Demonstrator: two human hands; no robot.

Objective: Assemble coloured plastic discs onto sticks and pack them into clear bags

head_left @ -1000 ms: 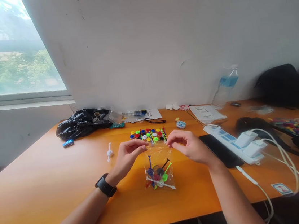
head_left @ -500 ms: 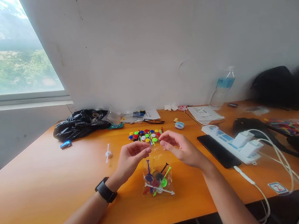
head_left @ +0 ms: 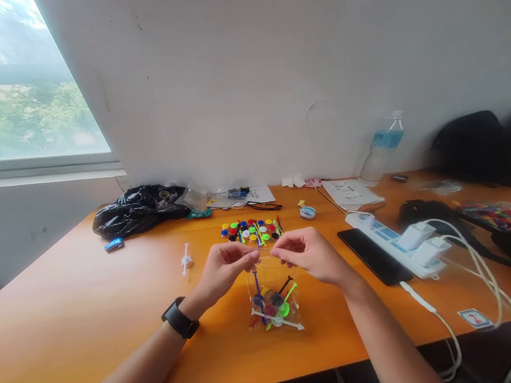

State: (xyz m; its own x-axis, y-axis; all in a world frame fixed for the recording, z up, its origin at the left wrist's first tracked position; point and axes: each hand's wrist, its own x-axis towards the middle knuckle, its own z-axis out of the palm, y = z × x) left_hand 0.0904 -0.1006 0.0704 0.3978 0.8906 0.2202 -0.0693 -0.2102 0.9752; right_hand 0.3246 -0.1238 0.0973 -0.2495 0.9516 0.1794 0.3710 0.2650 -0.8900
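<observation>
A clear plastic bag [head_left: 276,304] hangs or stands between my hands, with several colored plastic arrow spinners showing through it: white, green, black and blue arrows with round discs. My left hand [head_left: 232,266] pinches the bag's top edge at its left side, a black watch on the wrist. On the other side, my right hand [head_left: 307,256] has thumb and fingers pressed together on the same edge. Beyond my fingertips lie several small colored discs and arrows [head_left: 252,231] in a group. Left of my left hand, a white arrow spinner [head_left: 186,260] rests alone on the table.
To the right are a black phone [head_left: 374,256] and a white power strip [head_left: 390,243] with plugs and cables. A black plastic bag [head_left: 141,210] lies at the back left. A water bottle [head_left: 383,148] leans near the wall. A small round container [head_left: 307,212] sits behind my right hand.
My right hand's thumb and fingers, apart before, have closed on the bag's top edge. The bag has shifted slightly right. My left hand stays nearly in place.
</observation>
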